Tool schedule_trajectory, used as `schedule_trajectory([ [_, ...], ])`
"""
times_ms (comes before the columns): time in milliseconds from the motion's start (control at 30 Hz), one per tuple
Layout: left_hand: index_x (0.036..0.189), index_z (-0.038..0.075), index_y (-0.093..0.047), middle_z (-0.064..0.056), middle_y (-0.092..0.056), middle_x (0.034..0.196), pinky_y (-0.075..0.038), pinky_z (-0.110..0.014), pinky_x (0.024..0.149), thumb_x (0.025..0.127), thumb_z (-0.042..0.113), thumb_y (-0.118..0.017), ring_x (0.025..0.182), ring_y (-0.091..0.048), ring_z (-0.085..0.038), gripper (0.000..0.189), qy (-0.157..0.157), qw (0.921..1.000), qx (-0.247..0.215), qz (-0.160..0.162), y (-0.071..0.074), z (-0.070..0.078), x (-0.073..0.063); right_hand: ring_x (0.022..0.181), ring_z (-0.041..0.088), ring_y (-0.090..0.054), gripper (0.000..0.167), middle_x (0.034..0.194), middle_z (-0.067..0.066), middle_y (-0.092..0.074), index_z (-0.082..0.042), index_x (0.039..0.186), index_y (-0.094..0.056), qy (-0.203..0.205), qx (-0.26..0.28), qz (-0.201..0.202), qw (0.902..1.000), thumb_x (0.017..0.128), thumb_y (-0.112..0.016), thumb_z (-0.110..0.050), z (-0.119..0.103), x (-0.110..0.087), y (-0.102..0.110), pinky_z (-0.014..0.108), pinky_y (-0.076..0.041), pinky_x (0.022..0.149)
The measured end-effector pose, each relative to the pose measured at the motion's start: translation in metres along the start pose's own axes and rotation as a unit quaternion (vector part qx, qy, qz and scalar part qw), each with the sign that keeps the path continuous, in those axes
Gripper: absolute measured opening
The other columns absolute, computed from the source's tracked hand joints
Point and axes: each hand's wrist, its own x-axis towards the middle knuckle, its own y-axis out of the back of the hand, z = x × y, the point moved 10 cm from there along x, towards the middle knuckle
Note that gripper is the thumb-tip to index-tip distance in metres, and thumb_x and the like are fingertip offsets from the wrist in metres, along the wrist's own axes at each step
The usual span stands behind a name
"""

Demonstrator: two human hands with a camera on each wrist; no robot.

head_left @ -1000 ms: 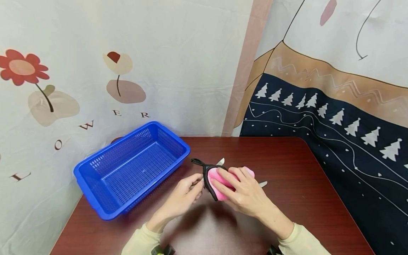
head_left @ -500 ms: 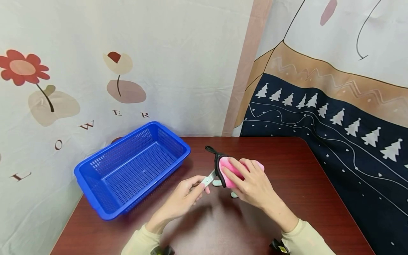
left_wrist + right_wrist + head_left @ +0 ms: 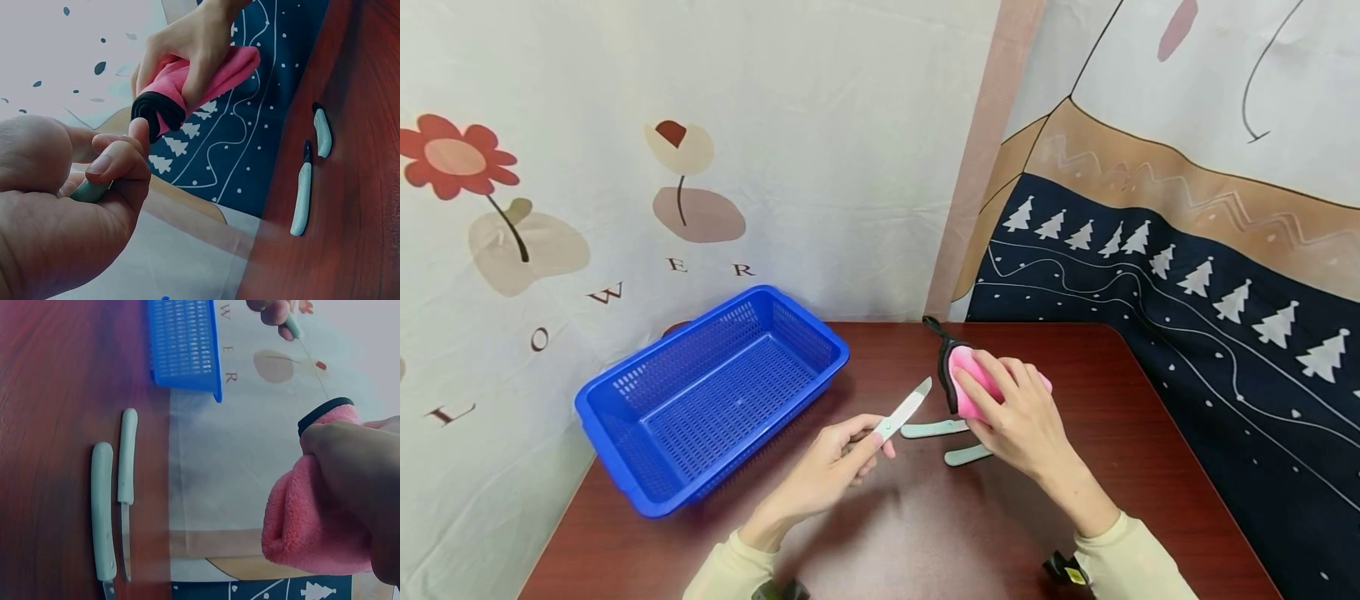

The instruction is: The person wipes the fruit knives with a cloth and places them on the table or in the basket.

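Note:
My left hand (image 3: 835, 458) grips a small knife by its pale green handle (image 3: 90, 190), the bare blade (image 3: 913, 402) pointing up and to the right. In my right hand (image 3: 1022, 417) is a folded pink cloth (image 3: 303, 519) with black edging and a hanging loop. The cloth is just right of the blade tip in the head view. Below it on the table lie two more knives with pale green handles, one farther back (image 3: 934, 429) and one nearer (image 3: 967, 455). From the head, my right hand and the cloth cover their blades; the right wrist view shows those blades partly.
A blue perforated plastic basket (image 3: 842, 350) stands on the left of the dark red-brown table (image 3: 1075, 350). Behind the table hang a pale curtain (image 3: 850, 167) with flower prints and a navy one (image 3: 1150, 333) with white trees.
The cloth, earlier around the held knife, has slid off its blade and moved up and right with my right hand. The two knife handles on the table have come into view. My left hand barely moved.

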Motion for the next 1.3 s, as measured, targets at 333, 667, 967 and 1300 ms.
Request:
schedule_trajectory([
  [333, 0.121, 0.0, -0.071, -0.002, -0.05, 0.079, -0.037, -0.017, 0.054, 0.12, 0.018, -0.052, 0.064, -0.044, -0.002, 0.027, 0.022, 0.9995, -0.006, 0.021, 0.005, -0.003, 0.002, 0.106, 0.04, -0.066, 0.044, 0.14, 0.024, -0.072, -0.014, 0.142, -0.077, 0.008, 0.045, 0.086, 0.9953, 0.106, -0.059, -0.032, -0.009, 0.0, 0.017, 0.055, -0.057, 0.08],
  [667, 0.13, -0.001, -0.07, -0.006, -0.058, 0.086, -0.038, -0.016, 0.054, 0.12, 0.019, -0.053, 0.064, -0.046, -0.001, 0.028, 0.033, 0.999, -0.01, 0.028, 0.004, -0.006, 0.004, 0.107, 0.036, -0.066, 0.045, 0.141, 0.022, -0.074, -0.012, 0.143, -0.076, 0.107, 0.063, 0.065, 0.9901, 0.11, -0.06, -0.038, -0.064, 0.004, 0.01, 0.051, -0.06, 0.09],
  [967, 0.129, 0.001, -0.07, 0.0, -0.053, 0.079, -0.042, -0.016, 0.056, 0.12, 0.018, -0.052, 0.065, -0.049, -0.003, 0.027, 0.021, 0.9995, 0.001, 0.024, 0.003, -0.004, 0.003, 0.108, 0.035, -0.066, 0.041, 0.145, 0.018, -0.073, -0.014, 0.143, -0.076, 0.145, 0.068, 0.058, 0.9854, 0.109, -0.062, -0.032, -0.086, 0.003, 0.003, 0.047, -0.056, 0.085],
  [1300, 0.124, 0.002, -0.071, -0.001, -0.053, 0.078, -0.039, -0.017, 0.054, 0.121, 0.02, -0.051, 0.063, -0.046, -0.002, 0.027, 0.017, 0.9997, 0.011, 0.016, 0.002, -0.003, 0.002, 0.11, 0.034, -0.065, 0.049, 0.147, 0.015, -0.072, -0.016, 0.148, -0.073, 0.127, 0.051, 0.024, 0.9904, 0.101, -0.073, -0.031, -0.084, 0.003, -0.003, 0.047, -0.056, 0.088],
])
